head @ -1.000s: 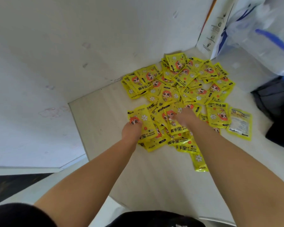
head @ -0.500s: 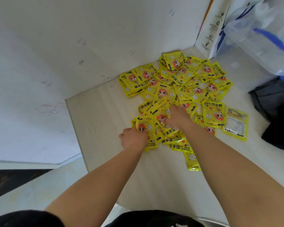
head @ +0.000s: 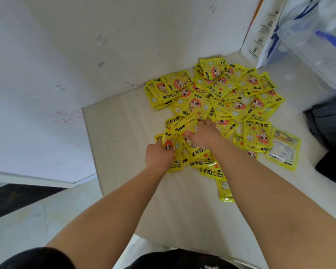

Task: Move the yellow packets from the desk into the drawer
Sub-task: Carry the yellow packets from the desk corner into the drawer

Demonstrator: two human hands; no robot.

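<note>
Several yellow hand-warmer packets [head: 217,98] lie in a loose heap on the pale wooden desk [head: 124,133], against the white wall. My left hand [head: 157,155] grips the near-left edge of a bunch of packets [head: 172,146]. My right hand [head: 202,134] lies on top of the same bunch, fingers curled round packets from above. One packet [head: 284,149] lies face down at the right, and another packet [head: 225,189] lies nearest me. No drawer is in view.
A white paper bag [head: 260,32] and a clear plastic bag with blue straps [head: 314,41] stand at the back right. Dark fabric [head: 330,133] lies on the desk's right side. The desk's left edge [head: 93,158] drops to the floor.
Both hands have drawn closer together over the near part of the heap, bunching packets between them. The view has shifted slightly.
</note>
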